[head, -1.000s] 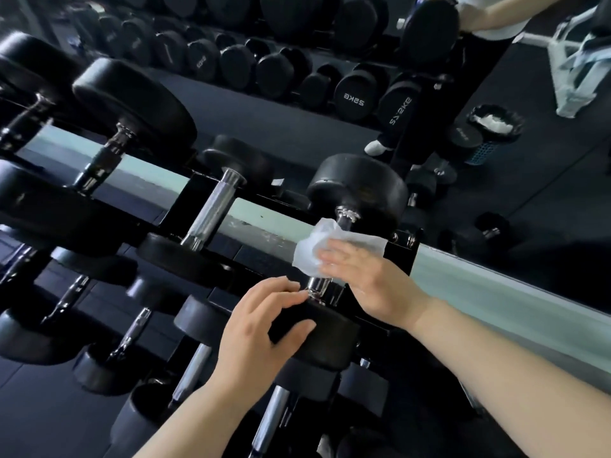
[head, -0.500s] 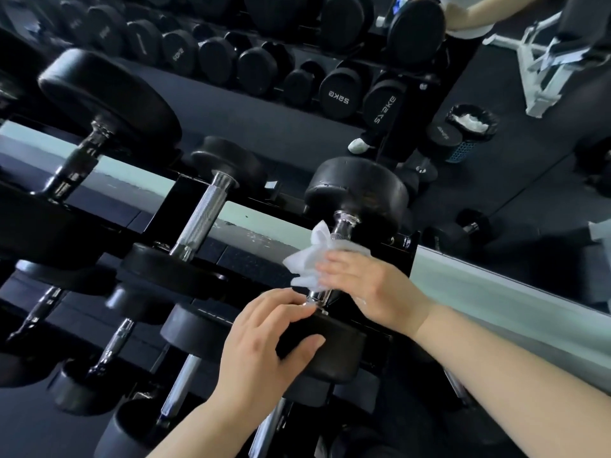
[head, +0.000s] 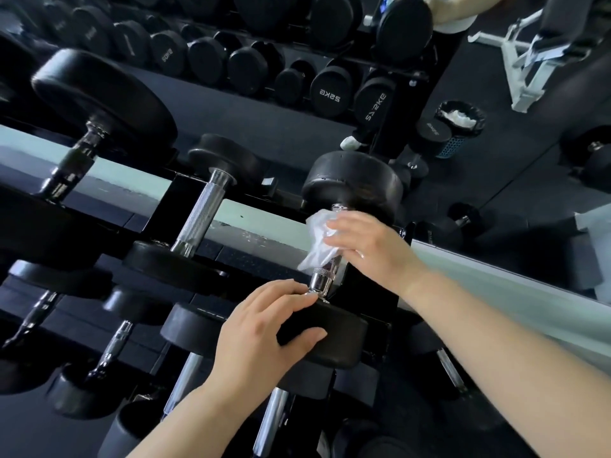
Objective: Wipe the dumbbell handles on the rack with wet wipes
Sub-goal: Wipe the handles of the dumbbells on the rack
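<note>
A black dumbbell point(head: 353, 180) lies across the top tier of the rack point(head: 185, 209), its chrome handle point(head: 322, 277) running toward me. My right hand point(head: 370, 246) wraps a white wet wipe point(head: 319, 239) round the upper part of that handle, near the far head. My left hand point(head: 264, 332) grips the near rubber head point(head: 334, 338), fingers on top and thumb on its face. Only the lower chrome collar of the handle shows below the wipe.
More dumbbells lie to the left on this tier, one with a bare knurled handle point(head: 201, 216), and others on the tier below. A mirror behind shows a second rack, a person's legs, a bin point(head: 458, 127) and a white frame point(head: 529, 54).
My right hand and the wipe have slid up the handle toward the far head, baring the lower chrome collar. My left hand keeps its hold on the near head.
</note>
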The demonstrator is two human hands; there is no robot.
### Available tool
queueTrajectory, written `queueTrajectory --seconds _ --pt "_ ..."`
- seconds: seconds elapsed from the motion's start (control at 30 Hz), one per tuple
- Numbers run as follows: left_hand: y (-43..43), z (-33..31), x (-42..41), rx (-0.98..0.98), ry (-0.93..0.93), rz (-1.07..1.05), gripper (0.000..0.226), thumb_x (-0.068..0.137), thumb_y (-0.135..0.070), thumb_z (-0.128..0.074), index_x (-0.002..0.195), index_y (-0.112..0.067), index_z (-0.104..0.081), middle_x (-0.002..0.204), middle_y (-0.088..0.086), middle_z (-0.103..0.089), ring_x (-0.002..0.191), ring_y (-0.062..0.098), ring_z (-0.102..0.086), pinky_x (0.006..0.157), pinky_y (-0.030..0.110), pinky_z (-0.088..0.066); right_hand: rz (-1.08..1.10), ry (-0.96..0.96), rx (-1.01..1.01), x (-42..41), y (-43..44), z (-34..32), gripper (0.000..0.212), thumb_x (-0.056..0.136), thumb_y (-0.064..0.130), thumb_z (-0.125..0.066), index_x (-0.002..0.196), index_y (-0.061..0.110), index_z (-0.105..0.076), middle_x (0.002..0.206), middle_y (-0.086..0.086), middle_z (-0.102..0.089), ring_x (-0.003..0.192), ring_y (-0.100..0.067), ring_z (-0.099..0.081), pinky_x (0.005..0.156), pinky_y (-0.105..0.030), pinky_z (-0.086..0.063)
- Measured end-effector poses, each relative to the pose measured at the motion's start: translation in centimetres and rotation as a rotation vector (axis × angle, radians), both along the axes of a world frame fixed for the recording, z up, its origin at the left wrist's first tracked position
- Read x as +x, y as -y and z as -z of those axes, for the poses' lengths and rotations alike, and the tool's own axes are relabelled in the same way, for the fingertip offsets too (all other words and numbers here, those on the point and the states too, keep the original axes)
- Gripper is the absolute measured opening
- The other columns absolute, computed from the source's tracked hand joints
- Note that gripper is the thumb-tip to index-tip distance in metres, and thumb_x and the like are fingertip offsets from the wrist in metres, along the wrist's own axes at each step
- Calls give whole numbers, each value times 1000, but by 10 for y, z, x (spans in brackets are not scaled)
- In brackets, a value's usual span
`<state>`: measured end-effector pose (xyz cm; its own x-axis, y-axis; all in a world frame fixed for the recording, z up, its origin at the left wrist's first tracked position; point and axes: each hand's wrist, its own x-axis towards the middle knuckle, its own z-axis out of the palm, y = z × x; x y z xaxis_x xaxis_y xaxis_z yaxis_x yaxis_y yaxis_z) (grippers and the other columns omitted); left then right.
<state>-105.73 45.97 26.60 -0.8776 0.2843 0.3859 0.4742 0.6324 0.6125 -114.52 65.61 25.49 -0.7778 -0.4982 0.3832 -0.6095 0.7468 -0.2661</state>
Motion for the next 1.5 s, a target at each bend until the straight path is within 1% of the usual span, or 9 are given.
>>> queueTrajectory --seconds 0.33,0.43,0.63,0.77,0.9,1.0,1.2,1.37,1.5 --pt "14 -3 5 31 289 99 63 65 -61 -49 125 -46 -38 125 -56 -19 119 -31 -16 96 6 -21 -69 -12 20 14 2 1 25 74 5 -50 82 5 -74 90 -9 -73 89 -30 -68 86 -29 -46" --pt "13 -3 4 -11 275 96 64 62 -62 -48 121 -44 -34 123 -58 -17 116 -34 -14 92 8 -21 119 8 -72 10 14 4 18 68 -1 -61 80 4 -73 89 -10 -73 87 -32 -69 79 -33 -53" --pt "12 -1 5 13 291 94 63 61 -62 -49 120 -44 -34 123 -58 -17 115 -34 -16 93 8 -19 -151 150 -72 37 9 3 25 77 13 -50 82 7 -74 92 -8 -73 99 -28 -65 94 -23 -38" --pt "12 3 3 16 290 90 72 60 -79 -44 122 -44 -33 126 -56 -17 119 -31 -15 91 9 -22 195 479 -587 40 9 -19 22 86 8 -56 85 23 -71 91 18 -69 90 12 -58 84 -1 -38" --pt "13 2 5 28 286 89 71 63 -85 -35 122 -44 -34 126 -56 -16 119 -32 -14 91 9 -22 617 594 -1127 43 -11 -23 29 89 10 -50 76 31 -65 80 16 -67 87 -2 -59 81 -16 -46" --pt "13 2 6 26 277 86 71 64 -86 -32 121 -45 -35 126 -56 -17 119 -31 -15 90 9 -22 782 696 -1201 50 -18 -16 22 90 15 -50 76 28 -61 84 6 -61 91 -17 -56 85 -31 -45" --pt "13 1 7 27 302 80 76 61 -87 -34 124 -44 -31 126 -55 -18 119 -31 -16 92 10 -22 965 636 -1137 38 -6 -6 8 89 16 -49 82 16 -47 74 7 -45 68 -5 -43 60 -15 -36" --pt "13 0 6 2 337 86 67 59 -65 -47 121 -47 -29 121 -60 -16 117 -33 -15 92 7 -19 717 753 -1050 30 26 -9 10 88 25 -52 79 23 -53 81 3 -51 71 -7 -48 59 -20 -38" --pt "13 0 6 14 356 84 68 58 -65 -47 121 -48 -27 121 -60 -16 116 -33 -15 92 5 -19 565 906 -1159 38 20 -2 29 86 44 -46 96 21 -61 97 1 -60 93 -14 -54 82 -23 -42"
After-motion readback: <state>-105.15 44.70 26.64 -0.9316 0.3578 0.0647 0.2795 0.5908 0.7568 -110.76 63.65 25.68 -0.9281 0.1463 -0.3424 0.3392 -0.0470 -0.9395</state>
